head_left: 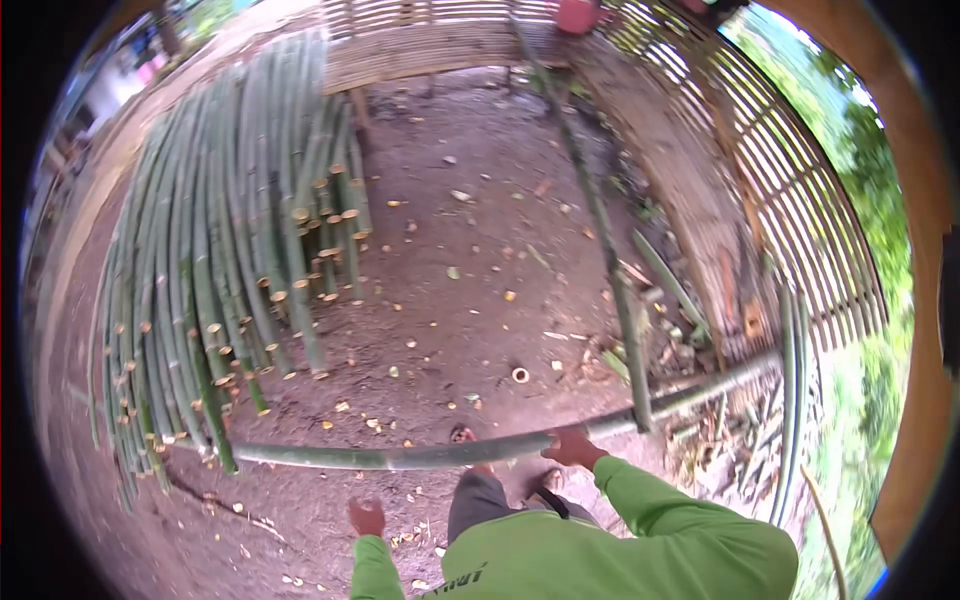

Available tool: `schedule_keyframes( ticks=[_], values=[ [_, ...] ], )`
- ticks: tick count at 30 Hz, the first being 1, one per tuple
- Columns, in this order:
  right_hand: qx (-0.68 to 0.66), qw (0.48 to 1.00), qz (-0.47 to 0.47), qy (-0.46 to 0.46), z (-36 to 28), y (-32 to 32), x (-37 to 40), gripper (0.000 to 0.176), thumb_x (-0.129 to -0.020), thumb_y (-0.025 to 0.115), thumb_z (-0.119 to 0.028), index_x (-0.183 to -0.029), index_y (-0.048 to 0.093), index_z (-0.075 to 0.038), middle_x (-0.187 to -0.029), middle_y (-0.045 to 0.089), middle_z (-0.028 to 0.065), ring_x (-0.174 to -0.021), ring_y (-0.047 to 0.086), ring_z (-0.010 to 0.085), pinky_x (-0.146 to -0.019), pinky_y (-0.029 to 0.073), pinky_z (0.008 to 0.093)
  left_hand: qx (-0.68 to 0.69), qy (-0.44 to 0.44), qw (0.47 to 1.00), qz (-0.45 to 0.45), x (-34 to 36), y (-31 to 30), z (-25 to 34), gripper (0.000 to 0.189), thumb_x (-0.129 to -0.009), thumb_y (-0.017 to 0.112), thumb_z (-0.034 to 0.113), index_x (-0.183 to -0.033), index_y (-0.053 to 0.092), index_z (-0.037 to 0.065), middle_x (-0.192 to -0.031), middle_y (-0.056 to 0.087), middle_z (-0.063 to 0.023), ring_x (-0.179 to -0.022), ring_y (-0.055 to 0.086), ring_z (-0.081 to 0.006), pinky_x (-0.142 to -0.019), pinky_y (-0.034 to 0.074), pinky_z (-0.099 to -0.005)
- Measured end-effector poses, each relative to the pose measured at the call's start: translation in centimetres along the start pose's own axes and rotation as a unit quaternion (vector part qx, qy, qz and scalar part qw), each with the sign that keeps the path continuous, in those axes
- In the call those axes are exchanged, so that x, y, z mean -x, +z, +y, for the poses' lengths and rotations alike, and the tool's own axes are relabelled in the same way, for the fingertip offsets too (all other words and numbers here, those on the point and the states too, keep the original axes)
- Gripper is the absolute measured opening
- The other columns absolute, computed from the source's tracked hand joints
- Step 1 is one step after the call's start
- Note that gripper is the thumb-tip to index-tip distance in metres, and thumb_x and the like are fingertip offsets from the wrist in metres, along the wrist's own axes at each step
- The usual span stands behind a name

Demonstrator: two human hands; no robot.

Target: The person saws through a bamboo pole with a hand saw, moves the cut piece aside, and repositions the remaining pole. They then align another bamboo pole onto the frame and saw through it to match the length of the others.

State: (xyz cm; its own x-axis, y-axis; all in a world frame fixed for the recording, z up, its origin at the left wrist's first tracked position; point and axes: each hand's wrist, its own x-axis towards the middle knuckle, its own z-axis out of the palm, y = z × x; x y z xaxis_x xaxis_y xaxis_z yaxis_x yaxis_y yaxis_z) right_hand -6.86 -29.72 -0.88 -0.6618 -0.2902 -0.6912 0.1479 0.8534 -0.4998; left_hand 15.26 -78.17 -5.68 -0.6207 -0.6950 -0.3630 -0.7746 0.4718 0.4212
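Note:
A long green bamboo pole [390,458] stretches crosswise in front of my body, from the stack at the left to the woodwork at the right. My right hand [574,448] is closed on this pole a little right of my legs. Below the pole and apart from it hangs my left hand [367,517], its fingers slightly curled and spread, with nothing in them. Another bamboo pole [597,205] runs away from me, its near end by the crosswise pole, right of my right hand.
Many cut bamboo poles [215,220] lie stacked at the left, cut ends toward me. A slatted bamboo bench [430,45] stands at the back, with a wooden plank [670,160] along the right. Bamboo offcuts [735,440] litter the right side. A short ring-like piece [520,375] lies on the dirt.

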Motion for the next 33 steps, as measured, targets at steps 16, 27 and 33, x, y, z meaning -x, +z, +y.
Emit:
schedule_keyframes(
  ticks=[16, 27, 33],
  values=[
    [-0.254, 0.865, 0.269, 0.338, 41.0, 13.0, 35.1, 0.069, -0.071, 0.079, -0.04, -0.122, 0.056, 0.001, -0.086, 0.069, 0.0173, -0.08, 0.067, 0.0263, -0.073, 0.054, 0.0372, 0.035, 0.078, 0.84, -0.536, 28.6, 22.8, 47.3, 0.05, -0.085, 0.064, 0.047, -0.098, 0.061, -0.001, -0.089, 0.066, -0.0183, -0.081, 0.065, -0.029, -0.075, 0.05, -0.0387],
    [-0.404, 0.734, 0.263, 0.479, 44.8, 18.9, 41.3, 0.071, -0.067, 0.077, -0.045, -0.123, 0.06, -0.004, -0.108, 0.067, 0.0207, -0.101, 0.064, 0.03, -0.089, 0.051, 0.0362, -0.05, 0.15, 0.91, -0.382, 30.1, 36.9, 51.0, 0.052, -0.076, 0.07, 0.043, -0.095, 0.062, -0.005, -0.095, 0.063, -0.0163, -0.07, 0.063, -0.0271, -0.051, 0.052, -0.0426],
    [-0.42, 0.761, 0.174, 0.463, 49.1, 15.4, 42.0, 0.069, -0.071, 0.074, -0.047, -0.125, 0.059, -0.005, -0.109, 0.066, 0.0219, -0.103, 0.064, 0.0309, -0.091, 0.049, 0.038, -0.055, 0.139, 0.907, -0.393, 38.0, 42.0, 60.8, 0.052, -0.076, 0.073, 0.04, -0.097, 0.059, -0.005, -0.091, 0.062, -0.0135, -0.061, 0.061, -0.0226, -0.042, 0.049, -0.0344]
  ],
)
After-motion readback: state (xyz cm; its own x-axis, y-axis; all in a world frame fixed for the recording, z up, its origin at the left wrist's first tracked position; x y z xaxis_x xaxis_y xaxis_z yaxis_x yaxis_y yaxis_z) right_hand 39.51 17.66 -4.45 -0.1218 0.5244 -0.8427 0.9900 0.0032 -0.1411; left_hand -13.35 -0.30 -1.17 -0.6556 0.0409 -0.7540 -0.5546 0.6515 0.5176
